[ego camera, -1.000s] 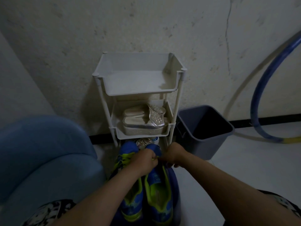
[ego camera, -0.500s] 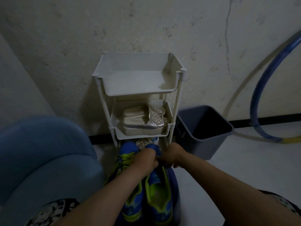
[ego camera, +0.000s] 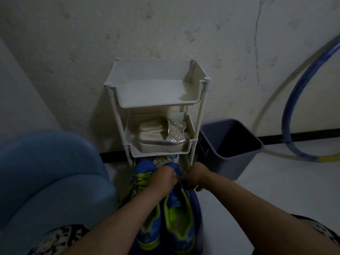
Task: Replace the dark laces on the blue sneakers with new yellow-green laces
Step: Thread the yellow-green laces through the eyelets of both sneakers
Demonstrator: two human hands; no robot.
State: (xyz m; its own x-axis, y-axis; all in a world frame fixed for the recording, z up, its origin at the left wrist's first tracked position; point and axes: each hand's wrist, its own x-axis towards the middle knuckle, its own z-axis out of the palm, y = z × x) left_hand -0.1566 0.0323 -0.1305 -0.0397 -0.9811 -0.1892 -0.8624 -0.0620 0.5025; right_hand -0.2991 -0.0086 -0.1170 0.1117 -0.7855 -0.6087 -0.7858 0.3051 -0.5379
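Lower centre: sneakers [ego camera: 176,203] blue, linings yellow-green. The shoe nearer the frame's left carries yellow-green laces [ego camera: 140,179]; one dark lace [ego camera: 180,179] on the other. Centre: rack [ego camera: 156,105] white, sandals [ego camera: 161,142] silver, glittery. Right: bin [ego camera: 244,155] grey-blue; hoop [ego camera: 294,100] blue, one yellow section. Left: seat [ego camera: 46,172] blue. Bottom left: garment [ego camera: 55,238] black-and-white print. Top: wall [ego camera: 73,43] off-white, mottled.

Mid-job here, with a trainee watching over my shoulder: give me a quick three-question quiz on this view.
1. True or false: the left sneaker already shows yellow-green laces.
2. The silver sandals sit on the rack's: A top tier, B middle tier, C floor.
3. Fill in: the left hand and right hand both grip the other sneaker, the ___ one.
Key: 1 true; 2 B; 3 right.
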